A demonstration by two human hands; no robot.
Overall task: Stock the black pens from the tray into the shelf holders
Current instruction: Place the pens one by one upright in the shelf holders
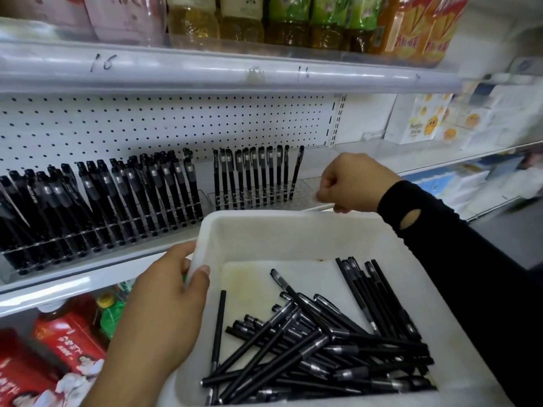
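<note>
So: left hand (164, 292) is clamped on the near-left rim of the white tray (293, 230), thumb over the edge, fingers underneath, carrying it. Right hand (352, 183) is curled loosely closed just beyond the tray's far rim, beside the right end of the clear acrylic holder (305, 189). Can't tell if it pinches anything; no pen visible in it.

Loose black pens (317, 342) lie in a crossed heap in the tray, below and between the hands, toward the right wrist. Stocked pens (255, 174) stand upright just left of the right hand; a fuller row (117, 198) sits above the left hand.

Handling, my read: light, rigid plastic barrels, smooth so they roll and slide, not fragile. Heap is tangled, so take a top one mid-barrel, thumb and two fingers, then drop it tip-down into a free slot at the holder's right end. Caps could snag neighbours.
</note>
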